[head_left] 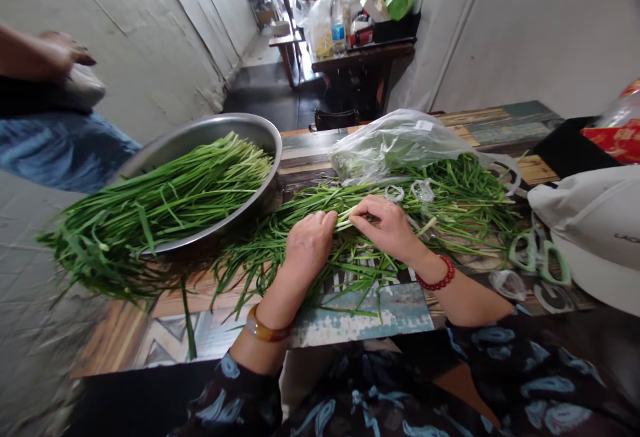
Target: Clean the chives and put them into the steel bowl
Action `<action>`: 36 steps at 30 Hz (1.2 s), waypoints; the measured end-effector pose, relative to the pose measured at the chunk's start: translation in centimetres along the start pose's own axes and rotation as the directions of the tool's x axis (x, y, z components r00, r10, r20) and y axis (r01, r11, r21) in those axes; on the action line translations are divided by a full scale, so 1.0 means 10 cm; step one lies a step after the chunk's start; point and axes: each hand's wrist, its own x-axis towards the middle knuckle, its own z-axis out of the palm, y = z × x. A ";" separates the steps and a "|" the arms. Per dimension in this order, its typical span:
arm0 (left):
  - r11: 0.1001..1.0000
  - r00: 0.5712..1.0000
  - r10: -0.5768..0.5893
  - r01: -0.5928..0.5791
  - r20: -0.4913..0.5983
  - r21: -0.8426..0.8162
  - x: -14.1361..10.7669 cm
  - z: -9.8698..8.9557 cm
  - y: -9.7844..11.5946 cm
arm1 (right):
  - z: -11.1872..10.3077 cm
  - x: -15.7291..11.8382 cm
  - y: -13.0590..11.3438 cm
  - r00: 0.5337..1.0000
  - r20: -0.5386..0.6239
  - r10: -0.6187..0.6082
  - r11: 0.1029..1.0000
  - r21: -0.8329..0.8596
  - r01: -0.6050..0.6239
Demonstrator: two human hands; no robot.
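Note:
Near the middle of the table, my left hand [311, 240] is closed round a small bunch of green stalks, which lead down to the lower left. Just to its right, my right hand [384, 224] pinches the pale white ends [344, 220] of the same stalks between thumb and fingers. Loose green stalks [457, 214] lie beneath and around both hands. A wide metal basin [274, 177] on the left holds a big heap of long green stalks [175, 197], their leafy tips hanging over its rim. Behind my hands rests a clear plastic bag [395, 144] with greens inside.
Green-handled scissors [540, 257] and a pale cap [595, 230] lie on the right of the wooden table [115, 337]. Another person's arm [35, 57] is at the upper left. Beyond stands a second table [365, 56] with a water bottle [337, 24] and bags.

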 end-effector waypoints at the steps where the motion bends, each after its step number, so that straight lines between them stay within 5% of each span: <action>1: 1.000 1.000 0.001 -0.001 0.003 0.001 0.00 0.00 0.00 | 0.01 0.00 0.01 0.997 -0.016 0.081 0.996 0.047 -0.080; 4: 1.000 1.000 -0.018 0.018 0.014 0.004 0.01 0.02 0.00 | 0.02 0.00 0.08 0.946 -0.055 0.321 0.925 0.233 -0.300; 6: 0.999 0.999 -0.034 0.034 0.013 0.011 0.00 0.03 -0.01 | 0.00 0.00 0.14 0.924 -0.068 0.377 0.891 0.298 -0.342; 12: 0.999 0.999 -0.034 0.035 0.014 -0.012 -0.02 0.03 -0.01 | -0.02 -0.02 0.11 0.998 0.029 0.058 0.998 0.002 -0.058; 15: 0.999 0.999 -0.036 0.036 0.024 -0.028 -0.01 0.03 0.00 | 0.05 -0.03 0.06 0.999 0.033 0.039 0.998 0.042 -0.040; 22: 0.997 0.999 -0.026 0.028 0.029 -0.076 0.01 0.04 0.06 | 0.22 -0.04 0.01 0.903 -0.013 0.429 0.827 0.407 -0.387; 27: 0.991 0.994 -0.098 0.101 0.044 -0.082 0.00 0.03 0.01 | 0.06 0.01 0.11 0.842 -0.135 0.523 0.715 0.608 -0.346; 31: 0.986 0.991 -0.134 0.135 0.021 -0.093 0.00 0.03 -0.05 | -0.24 0.06 0.19 0.892 -0.161 0.422 0.824 0.478 -0.304; 34: 0.988 0.992 -0.129 0.128 -0.004 -0.083 -0.01 0.05 -0.06 | -0.32 0.06 0.18 0.956 -0.002 0.292 0.928 0.245 -0.282; 36: 0.988 0.991 -0.131 0.130 -0.016 -0.086 0.00 0.07 -0.05 | -0.28 0.05 0.16 0.957 0.094 0.275 0.941 0.176 -0.288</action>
